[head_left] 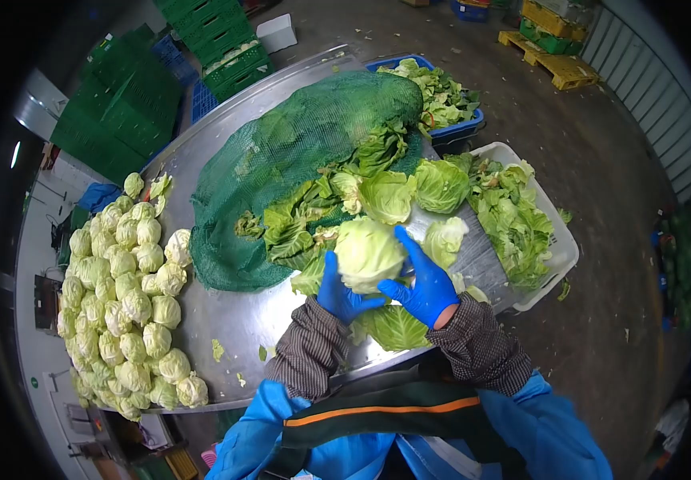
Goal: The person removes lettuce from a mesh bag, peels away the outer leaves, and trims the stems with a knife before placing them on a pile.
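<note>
A metal worktop (pixel 229 324) carries heaped cabbages (pixel 128 284) at nine o'clock. The left hand (pixel 341 293) and right hand (pixel 425 286) grip one pale cabbage (pixel 368 252).

The left glove (pixel 334 291) and right glove (pixel 429 290) were bright blue, the cuffs (pixel 305 349) finely patterned in brown-grey. The cabbage (pixel 368 254) was pale yellow-green, the net (pixel 297 124) deep green, the table (pixel 221 320) silver-grey. The dark apron (pixel 337 432) had an orange stripe (pixel 381 410); the jacket (pixel 541 428) was sky blue.

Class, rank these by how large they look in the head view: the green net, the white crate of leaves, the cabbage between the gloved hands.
1. Green net, clearly largest
2. White crate
3. Cabbage, clearly smallest

No two look alike.
</note>
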`<state>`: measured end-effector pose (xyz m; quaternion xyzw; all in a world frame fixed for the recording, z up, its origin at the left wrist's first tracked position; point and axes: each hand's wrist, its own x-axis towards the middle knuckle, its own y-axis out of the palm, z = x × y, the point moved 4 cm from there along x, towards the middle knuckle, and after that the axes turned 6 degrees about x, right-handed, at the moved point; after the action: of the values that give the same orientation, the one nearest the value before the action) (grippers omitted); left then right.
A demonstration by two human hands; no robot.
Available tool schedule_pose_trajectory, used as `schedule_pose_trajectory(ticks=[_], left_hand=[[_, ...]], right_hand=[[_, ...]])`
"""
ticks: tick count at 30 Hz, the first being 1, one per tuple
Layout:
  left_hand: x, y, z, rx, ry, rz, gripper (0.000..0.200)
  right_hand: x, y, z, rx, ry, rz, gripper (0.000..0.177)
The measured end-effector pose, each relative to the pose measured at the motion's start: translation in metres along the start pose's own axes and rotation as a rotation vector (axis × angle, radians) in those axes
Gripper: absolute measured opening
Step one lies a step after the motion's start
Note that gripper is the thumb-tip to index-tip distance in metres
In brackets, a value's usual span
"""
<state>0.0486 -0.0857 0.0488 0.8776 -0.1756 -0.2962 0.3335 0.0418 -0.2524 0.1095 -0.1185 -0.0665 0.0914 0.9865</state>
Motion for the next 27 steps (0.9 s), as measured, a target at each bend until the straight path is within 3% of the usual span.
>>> schedule_pose_trajectory(ticks=[1,2,4,5,6,7,8,9,10,12,14,15,16,17,18,20,21,24,25,27], left_hand=[[-0.004,-0.004,0.001,0.059,-0.075,0.052,0.082],[-0.007,-0.008,0.0,0.226,-0.001,-0.01,0.082],[-0.017,-0.01,-0.007,0.558,0.149,-0.141,0.084],[-0.017,-0.016,-0.015,0.628,0.436,-0.127,0.094],[-0.017,-0.006,-0.018,0.648,0.476,-0.142,0.097],[-0.017,0.011,-0.024,0.668,0.52,-0.158,0.1],[-0.019,0.021,-0.03,0.687,0.566,-0.177,0.103],[-0.02,0.021,-0.031,0.8,0.522,-0.217,0.106],[-0.023,0.021,-0.033,1.041,0.645,-0.244,0.111],[-0.04,0.042,-0.041,1.488,0.682,-0.217,0.116],[-0.044,0.056,-0.048,1.725,0.689,-0.258,0.118],[-0.045,0.059,-0.049,1.848,0.693,-0.28,0.119],[-0.041,0.051,-0.047,1.718,0.676,-0.279,0.118],[-0.032,0.036,-0.04,1.588,0.661,-0.274,0.116],[-0.023,0.022,-0.032,1.457,0.644,-0.268,0.114],[-0.014,0.004,-0.018,1.603,0.534,-0.374,0.118],[-0.01,0.0,-0.011,1.703,0.434,-0.438,0.119],[0.004,-0.004,0.005,1.884,0.185,-0.53,0.123],[0.005,0.005,0.004,1.925,0.131,-0.549,0.123],[0.006,0.023,0.001,1.957,-0.008,-0.596,0.119]], right_hand=[[0.005,0.001,-0.014,0.202,-0.016,-0.054,0.087],[0.007,-0.004,-0.023,0.362,-0.029,-0.094,0.076],[0.008,-0.017,-0.039,0.905,0.284,0.081,0.062],[0.007,-0.011,-0.046,1.012,0.348,0.068,0.059],[0.005,0.0,-0.059,1.118,0.41,0.054,0.056],[0.006,0.01,-0.07,1.222,0.469,0.043,0.053],[0.008,0.02,-0.076,1.122,0.45,0.136,0.054],[0.007,0.027,-0.081,1.138,0.48,0.166,0.055],[0.007,0.031,-0.087,1.155,0.508,0.192,0.055],[0.003,0.038,-0.073,1.421,0.835,-0.055,0.058],[0.0,0.041,-0.064,1.467,0.996,-0.134,0.059],[0.0,0.042,-0.068,1.398,0.979,-0.078,0.06],[0.002,0.042,-0.074,1.333,0.956,-0.025,0.061],[-0.001,0.041,-0.097,1.523,0.776,0.598,0.057],[0.001,0.04,-0.116,1.198,0.809,0.428,0.056],[0.002,0.027,-0.136,0.543,0.824,0.099,0.053],[0.003,0.016,-0.128,0.141,0.57,-0.008,0.04],[-0.01,0.001,-0.064,-0.507,0.177,0.114,0.029],[-0.016,0.004,-0.05,-0.664,0.157,0.138,0.018],[-0.028,0.014,-0.044,-0.814,0.256,0.23,0.016]])
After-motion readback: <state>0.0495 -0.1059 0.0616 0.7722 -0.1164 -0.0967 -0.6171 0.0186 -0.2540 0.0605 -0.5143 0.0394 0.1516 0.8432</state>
